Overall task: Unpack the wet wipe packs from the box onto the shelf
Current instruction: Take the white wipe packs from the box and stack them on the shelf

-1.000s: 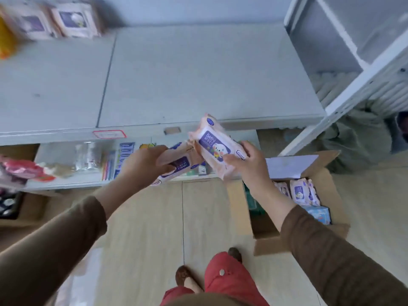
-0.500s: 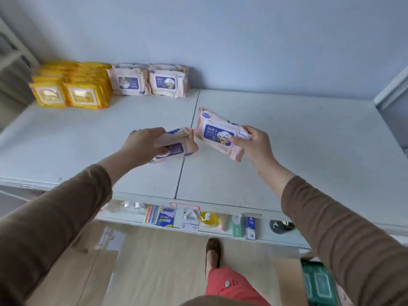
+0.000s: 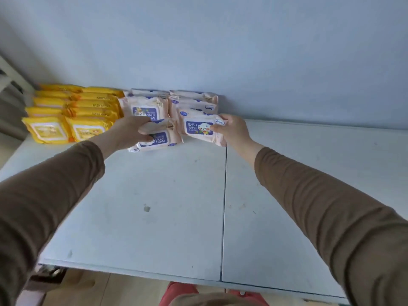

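While both arms in brown sleeves reach across the white shelf point(image 3: 172, 195), each hand holds one pink wet wipe pack at the back edge, against the blue wall. Half a second ago the packs were held up over the middle of the shelf; now they have travelled to the far edge, where other pink packs point(image 3: 192, 100) already lie stacked. The left hand point(image 3: 130, 131) has its fingers curled over the top of the left pack point(image 3: 161, 139), which lies label up, seemingly resting on the shelf just in front of the left pink stack. The right hand point(image 3: 234, 129) pinches the right pack point(image 3: 201, 128) by its right end, tilted, apparently touching the right pink stack. Yellow packs point(image 3: 72, 111) fill the back left corner. The box is out of view. Placement looks nearly complete; letting go seems the remaining step.
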`<state>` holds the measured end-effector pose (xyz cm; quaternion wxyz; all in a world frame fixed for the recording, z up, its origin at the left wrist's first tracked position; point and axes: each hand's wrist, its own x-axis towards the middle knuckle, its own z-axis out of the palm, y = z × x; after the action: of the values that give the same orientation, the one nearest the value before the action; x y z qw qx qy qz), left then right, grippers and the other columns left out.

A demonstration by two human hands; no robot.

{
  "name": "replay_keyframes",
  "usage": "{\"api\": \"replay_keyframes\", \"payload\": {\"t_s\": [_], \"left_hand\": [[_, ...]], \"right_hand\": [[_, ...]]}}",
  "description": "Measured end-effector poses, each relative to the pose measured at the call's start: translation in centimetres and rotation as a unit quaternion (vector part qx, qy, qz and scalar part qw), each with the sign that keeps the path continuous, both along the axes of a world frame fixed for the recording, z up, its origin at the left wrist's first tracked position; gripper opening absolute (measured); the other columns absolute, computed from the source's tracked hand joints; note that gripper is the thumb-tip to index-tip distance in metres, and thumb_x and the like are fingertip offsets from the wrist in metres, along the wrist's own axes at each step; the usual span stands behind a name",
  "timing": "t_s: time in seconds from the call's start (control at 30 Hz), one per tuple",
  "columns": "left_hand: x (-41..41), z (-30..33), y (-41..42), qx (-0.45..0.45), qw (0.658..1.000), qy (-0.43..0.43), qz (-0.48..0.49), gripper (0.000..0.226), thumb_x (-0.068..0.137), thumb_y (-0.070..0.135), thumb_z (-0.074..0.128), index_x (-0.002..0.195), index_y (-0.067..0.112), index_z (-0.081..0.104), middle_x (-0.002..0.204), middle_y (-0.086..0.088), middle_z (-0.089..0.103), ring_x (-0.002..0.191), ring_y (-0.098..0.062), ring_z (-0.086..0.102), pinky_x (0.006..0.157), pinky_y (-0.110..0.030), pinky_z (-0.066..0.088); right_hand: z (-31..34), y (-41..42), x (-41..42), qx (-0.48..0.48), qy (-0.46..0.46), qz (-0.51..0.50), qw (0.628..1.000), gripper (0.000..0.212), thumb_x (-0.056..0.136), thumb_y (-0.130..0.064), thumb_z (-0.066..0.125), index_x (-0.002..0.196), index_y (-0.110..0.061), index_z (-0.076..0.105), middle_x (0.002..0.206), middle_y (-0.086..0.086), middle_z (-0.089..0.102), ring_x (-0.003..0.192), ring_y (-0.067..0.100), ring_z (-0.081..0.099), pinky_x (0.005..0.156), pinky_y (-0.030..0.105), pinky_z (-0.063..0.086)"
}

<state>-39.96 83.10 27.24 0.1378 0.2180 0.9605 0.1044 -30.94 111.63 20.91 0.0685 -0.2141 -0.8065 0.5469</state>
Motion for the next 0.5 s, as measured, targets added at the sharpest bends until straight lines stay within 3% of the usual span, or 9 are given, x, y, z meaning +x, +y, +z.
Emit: {"api": "replay_keyframes", "payload": {"t_s": [0.13,0.27,0.37,0.5], "left_hand": [[-5.3,-0.3,-0.3,-0.01,0.999,0.004,-0.05,0.068,0.085,0.029,0.075,0.146,0.02,0.046,0.141,-0.011,0.055,0.126,-0.033,0.052,0.098,-0.038,0.041],[-8.5,-1.3,-0.8,0.005,0.994,0.04,-0.097,0.075,0.082,0.024,0.077,0.145,0.044,0.04,0.136,0.002,0.061,0.115,-0.03,0.059,0.089,-0.039,0.051],[-9.5,-2.4,-1.1,0.014,0.99,0.089,-0.112,0.068,0.08,0.028,0.079,0.14,0.037,0.048,0.126,-0.003,0.065,0.11,-0.03,0.06,0.082,-0.037,0.051],[-10.6,-3.4,-1.8,-0.022,0.979,0.148,-0.135,0.071,0.077,0.046,0.078,0.138,0.027,0.049,0.119,-0.007,0.059,0.119,-0.032,0.05,0.095,-0.047,0.05]], "right_hand": [[0.1,-1.8,-3.7,0.013,-0.01,0.007,1.0,0.037,0.076,-0.018,0.082,0.111,-0.017,0.073,0.101,-0.001,0.073,0.095,0.02,0.069,0.085,0.034,0.053],[-1.1,-3.5,-5.4,-0.021,0.006,-0.098,0.995,0.041,0.067,-0.018,0.081,0.105,-0.021,0.066,0.1,-0.01,0.071,0.092,0.012,0.069,0.085,0.038,0.056],[-2.2,-5.4,-5.0,-0.037,0.009,-0.199,0.979,0.05,0.069,-0.027,0.084,0.106,-0.019,0.053,0.095,-0.015,0.06,0.088,0.008,0.061,0.075,0.03,0.049],[-4.3,-7.2,-4.8,-0.069,0.018,-0.197,0.978,0.064,0.065,-0.035,0.088,0.113,-0.019,0.048,0.109,-0.011,0.065,0.098,0.011,0.066,0.089,0.036,0.053]]}}
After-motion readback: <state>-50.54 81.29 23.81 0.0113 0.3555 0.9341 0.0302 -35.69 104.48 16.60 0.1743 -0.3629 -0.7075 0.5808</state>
